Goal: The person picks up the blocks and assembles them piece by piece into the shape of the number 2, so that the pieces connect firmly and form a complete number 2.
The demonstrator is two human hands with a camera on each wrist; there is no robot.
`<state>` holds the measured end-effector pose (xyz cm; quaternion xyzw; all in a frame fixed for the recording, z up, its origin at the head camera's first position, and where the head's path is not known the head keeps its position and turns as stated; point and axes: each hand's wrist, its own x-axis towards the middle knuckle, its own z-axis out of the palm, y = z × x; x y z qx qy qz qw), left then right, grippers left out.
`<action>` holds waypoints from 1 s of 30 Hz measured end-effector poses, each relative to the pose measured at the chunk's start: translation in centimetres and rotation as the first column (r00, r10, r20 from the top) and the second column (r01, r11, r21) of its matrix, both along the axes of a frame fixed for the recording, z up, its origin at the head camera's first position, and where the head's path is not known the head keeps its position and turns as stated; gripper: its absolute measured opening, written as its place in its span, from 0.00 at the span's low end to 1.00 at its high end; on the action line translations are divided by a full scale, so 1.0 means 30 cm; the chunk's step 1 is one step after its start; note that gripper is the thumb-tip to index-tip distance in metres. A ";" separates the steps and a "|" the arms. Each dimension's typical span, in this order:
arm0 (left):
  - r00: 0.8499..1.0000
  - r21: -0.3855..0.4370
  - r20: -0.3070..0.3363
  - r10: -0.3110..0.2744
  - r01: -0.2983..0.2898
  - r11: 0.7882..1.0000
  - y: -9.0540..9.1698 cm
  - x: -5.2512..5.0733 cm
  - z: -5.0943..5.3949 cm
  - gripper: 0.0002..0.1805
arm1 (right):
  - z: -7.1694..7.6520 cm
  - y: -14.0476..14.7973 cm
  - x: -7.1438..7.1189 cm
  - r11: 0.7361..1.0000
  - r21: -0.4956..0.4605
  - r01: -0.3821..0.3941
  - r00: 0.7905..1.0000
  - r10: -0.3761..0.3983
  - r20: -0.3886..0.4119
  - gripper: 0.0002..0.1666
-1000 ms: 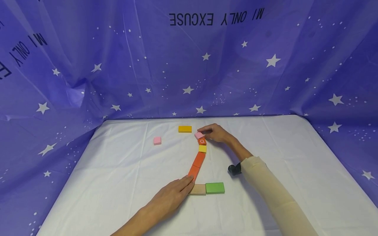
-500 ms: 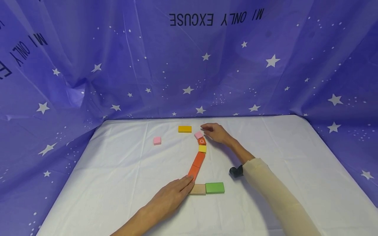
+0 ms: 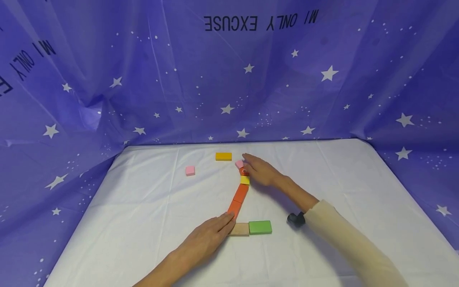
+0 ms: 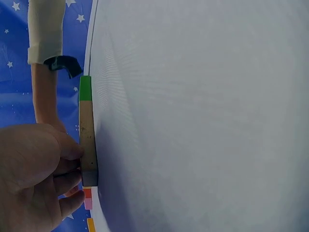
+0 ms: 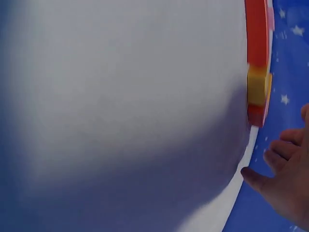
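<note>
In the head view, a curving row of blocks runs up the white table: two orange blocks [image 3: 241,193], a yellow block [image 3: 245,180], a red-orange lettered block [image 3: 242,172] and a pink block [image 3: 239,164]. My right hand [image 3: 263,171] hovers at the row's far end, fingers extended, partly covering the lettered and pink blocks. Nothing is in its grasp. My left hand [image 3: 208,237] lies with fairly straight fingers on the near end of the orange blocks and beside the plain wooden block [image 3: 240,229]. The left wrist view has its thumb and fingertips against the wooden block's side [image 4: 87,130].
A green block [image 3: 260,227] adjoins the wooden one on the right. Toward the back lie a yellow-orange block [image 3: 224,156] and, farther left, a single pink block [image 3: 190,170]. A dark wrist device [image 3: 295,219] sits by the right sleeve. A purple starry curtain [image 3: 229,79] borders the table.
My right hand has let go of the pink block at the row's far end, then shifted slightly nearer, over the lettered block. My left hand stays in place.
</note>
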<state>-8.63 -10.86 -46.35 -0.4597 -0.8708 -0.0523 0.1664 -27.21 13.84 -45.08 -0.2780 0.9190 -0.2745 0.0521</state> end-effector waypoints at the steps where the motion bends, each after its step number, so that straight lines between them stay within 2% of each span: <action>1: 1.000 -0.002 0.000 0.000 0.000 1.000 0.000 -0.001 0.000 0.26 | 0.001 -0.003 0.010 1.000 0.018 -0.020 1.000 0.020 -0.008 0.33; 6: 1.000 -0.003 0.011 0.002 -0.002 1.000 -0.001 -0.003 0.000 0.25 | -0.004 -0.009 0.058 0.986 0.145 -0.080 0.996 0.084 -0.022 0.39; 10: 1.000 0.018 0.013 -0.009 0.009 1.000 -0.003 -0.006 -0.005 0.25 | -0.014 -0.011 0.087 0.963 0.262 -0.065 0.998 0.067 0.000 0.40; 14: 1.000 0.039 0.002 -0.018 0.018 0.999 -0.004 -0.009 -0.009 0.24 | -0.028 -0.009 0.103 0.944 0.326 -0.055 0.998 0.056 0.008 0.40; 21: 1.000 0.039 0.006 -0.016 0.016 0.999 -0.006 -0.011 0.004 0.23 | -0.039 -0.003 0.108 0.931 0.359 -0.067 0.997 0.073 -0.005 0.40; 30: 0.994 0.021 0.110 -0.014 0.012 1.000 -0.008 -0.022 0.030 0.23 | -0.034 -0.005 0.112 0.925 0.372 -0.082 0.996 0.092 -0.010 0.40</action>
